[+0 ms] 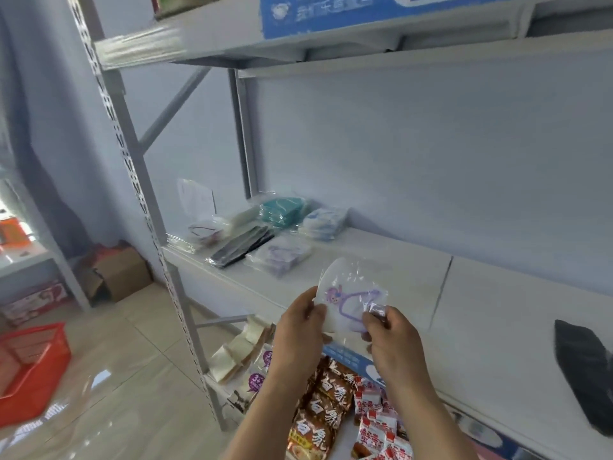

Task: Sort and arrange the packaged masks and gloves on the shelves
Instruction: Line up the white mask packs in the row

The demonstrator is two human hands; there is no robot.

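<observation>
A white packaged mask (345, 293) with a purple cartoon print, in clear wrap, is held up in front of the white shelf (381, 260). My left hand (302, 330) grips its left edge and my right hand (393, 340) pinches its right side. Further back on the shelf's left end lie piles of packaged masks: teal (282, 210), light blue (323, 222), lilac (280, 257), black (240, 245) and white with red straps (207, 230). A black packet (587, 376) lies at the shelf's right end.
The grey metal shelf upright (146, 207) stands at left. The shelf below holds snack packets (326, 413). A red basket (30, 366) and a cardboard box (119, 273) sit on the tiled floor at left. A blue-and-white box (331, 11) is on the upper shelf.
</observation>
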